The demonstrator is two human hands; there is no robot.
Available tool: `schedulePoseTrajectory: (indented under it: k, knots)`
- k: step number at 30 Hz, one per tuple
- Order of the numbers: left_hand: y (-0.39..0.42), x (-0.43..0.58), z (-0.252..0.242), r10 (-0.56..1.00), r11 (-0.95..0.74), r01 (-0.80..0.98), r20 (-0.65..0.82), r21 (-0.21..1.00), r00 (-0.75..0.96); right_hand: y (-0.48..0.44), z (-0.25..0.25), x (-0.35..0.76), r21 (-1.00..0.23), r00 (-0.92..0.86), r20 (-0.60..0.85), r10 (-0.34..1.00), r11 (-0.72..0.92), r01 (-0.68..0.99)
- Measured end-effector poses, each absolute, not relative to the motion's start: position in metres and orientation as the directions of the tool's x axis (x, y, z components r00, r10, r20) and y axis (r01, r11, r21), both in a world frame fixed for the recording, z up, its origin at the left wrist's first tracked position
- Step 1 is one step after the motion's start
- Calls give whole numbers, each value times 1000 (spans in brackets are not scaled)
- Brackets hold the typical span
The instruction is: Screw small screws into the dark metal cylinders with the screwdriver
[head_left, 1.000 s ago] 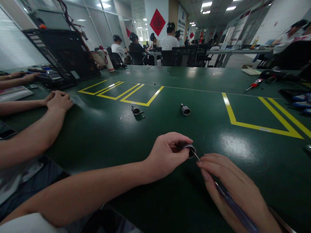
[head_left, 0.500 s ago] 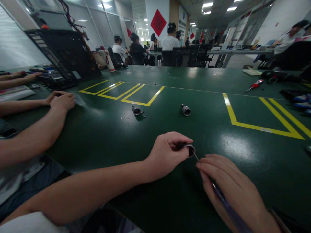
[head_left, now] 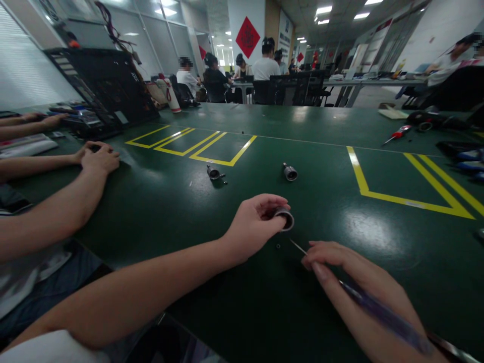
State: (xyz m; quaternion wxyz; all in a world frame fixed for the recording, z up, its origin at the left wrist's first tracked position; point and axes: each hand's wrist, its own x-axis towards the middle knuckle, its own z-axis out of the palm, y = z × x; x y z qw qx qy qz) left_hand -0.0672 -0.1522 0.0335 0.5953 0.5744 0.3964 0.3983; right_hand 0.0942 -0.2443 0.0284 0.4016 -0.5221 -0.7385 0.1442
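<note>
My left hand (head_left: 251, 224) is closed on a hollow cylindrical metal part (head_left: 290, 220), its open rim facing right towards me. Between the fingers and thumb of my right hand (head_left: 351, 277) is a thin screwdriver (head_left: 381, 311) with a translucent purple handle. Its narrow tip lies just below and right of the metal part, apart from it. On the green table beneath my left hand sits a small dark ring-like piece (head_left: 278, 246). Farther back stand two similar metal parts, one (head_left: 290, 172) straight ahead and another (head_left: 213, 173) to the left with tiny screws beside it.
Yellow tape outlines (head_left: 212, 160) mark the green table (head_left: 189, 212). A red-handled screwdriver (head_left: 399, 133) lies at the far right. On the left, a co-worker's hands (head_left: 100, 157) rest near a black equipment case (head_left: 102, 93). Other people sit at tables behind.
The screwdriver tip has come out of the metal part. My left hand has moved up and left with the part, and a small dark piece now shows on the table below.
</note>
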Motion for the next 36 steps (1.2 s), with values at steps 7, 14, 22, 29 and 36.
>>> schedulePoseTrajectory:
  k: [7, 14, 22, 29, 36]
  knots:
    - [-140, -73, 38, 945, 173, -296, -75, 939, 317, -231, 35, 92, -896, -135, 18, 991, 76, 437]
    - [-143, -71, 36, 926, 169, -316, -40, 934, 376, -233, 21, 91, -888, -196, 9, 980, 98, 449]
    - [-144, -70, 36, 917, 162, -264, -46, 951, 397, -239, 32, 101, -728, -225, 40, 973, 183, 661]
    - [-145, -70, 37, 903, 99, -133, -33, 986, 428, -243, 30, 98, -683, -265, 312, 912, 409, 605]
    - [-150, -68, 38, 880, 99, -18, -80, 995, 469, -241, 29, 99, -517, -158, 608, 778, 539, 665]
